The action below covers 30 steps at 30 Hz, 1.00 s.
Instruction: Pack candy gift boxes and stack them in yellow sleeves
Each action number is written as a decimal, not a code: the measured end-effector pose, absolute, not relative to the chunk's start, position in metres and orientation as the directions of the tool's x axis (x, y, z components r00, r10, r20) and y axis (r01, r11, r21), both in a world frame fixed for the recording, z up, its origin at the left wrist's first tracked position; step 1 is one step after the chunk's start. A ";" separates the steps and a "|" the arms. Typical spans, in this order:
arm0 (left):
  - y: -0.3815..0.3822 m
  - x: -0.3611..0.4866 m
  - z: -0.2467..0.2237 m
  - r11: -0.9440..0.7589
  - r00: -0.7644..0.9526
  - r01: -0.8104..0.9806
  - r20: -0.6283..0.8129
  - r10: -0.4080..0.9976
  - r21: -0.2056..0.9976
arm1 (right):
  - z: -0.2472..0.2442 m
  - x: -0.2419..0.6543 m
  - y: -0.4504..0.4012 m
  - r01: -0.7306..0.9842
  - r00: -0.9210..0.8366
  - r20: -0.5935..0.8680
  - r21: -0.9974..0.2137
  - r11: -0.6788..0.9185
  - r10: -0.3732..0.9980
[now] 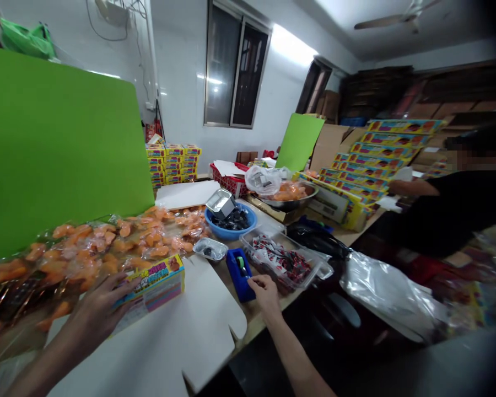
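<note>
White walls, a window and a ceiling fan [397, 14] frame a cramped packing room, with yellow boxes [173, 164] stacked at the back and a long table [256, 317] crowded from end to end. The left hand [95, 314] is spread open, its fingers against a small printed box [151, 289] that sits at the edge of a clear bag of orange pieces [95, 253]; whether it grips the box, I cannot tell. The right hand [267, 292] is half curled at the end of a blue tape dispenser [240, 274], touching it or nearly so, with no clear grip. A white card blank [182, 342] lies under the box, and a tray of red-and-white packets [283, 262] sits just beyond the dispenser. The bulging bag overhangs the card and could slide or split if pushed, scattering its contents, while the foil tray [220, 204] tilted in a blue bowl [230, 223] could tip if knocked. The card's loose edge near the table's rim could also slip off. Bright characters cover the box, but its lettering is too small and blurred to read, and no brand can be made out
</note>
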<state>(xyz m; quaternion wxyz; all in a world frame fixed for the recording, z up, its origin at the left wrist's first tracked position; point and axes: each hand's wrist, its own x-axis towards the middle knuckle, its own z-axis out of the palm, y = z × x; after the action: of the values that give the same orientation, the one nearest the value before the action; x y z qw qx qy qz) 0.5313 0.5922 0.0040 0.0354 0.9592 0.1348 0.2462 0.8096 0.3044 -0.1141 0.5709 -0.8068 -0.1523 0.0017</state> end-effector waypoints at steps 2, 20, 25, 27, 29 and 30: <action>0.589 0.530 0.003 -0.967 0.853 0.236 0.456 0.254 0.096 | -0.115 0.799 0.306 0.220 0.969 0.179 -0.937 -0.270 0.168; 0.547 0.526 0.014 -0.959 0.853 0.267 0.441 0.279 0.090 | -0.120 0.746 0.281 0.127 0.992 0.127 -0.991 0.035 0.021; 0.518 0.522 0.017 -0.948 0.854 0.313 0.420 0.307 0.056 | -0.055 0.678 0.325 -0.127 0.930 -0.004 -0.942 0.310 0.369; 0.506 0.521 0.019 -0.944 0.855 0.330 0.417 0.309 0.022 | -0.033 0.648 0.350 -0.268 0.838 -0.054 -0.907 0.324 0.543; 0.495 0.519 0.019 -0.941 0.854 0.339 0.422 0.304 -0.007 | -0.021 0.624 0.373 -0.383 0.763 -0.114 -0.873 0.303 0.637; 0.491 0.518 0.018 -0.940 0.852 0.342 0.428 0.301 -0.020 | -0.019 0.615 0.382 -0.426 0.739 -0.144 -0.857 0.291 0.658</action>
<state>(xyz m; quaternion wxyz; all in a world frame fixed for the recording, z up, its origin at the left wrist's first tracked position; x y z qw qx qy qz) 0.5179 0.4910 0.0178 -0.0476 0.9612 0.1672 0.2142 0.6150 0.3815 -0.0192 0.7945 -0.4883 -0.1187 0.3409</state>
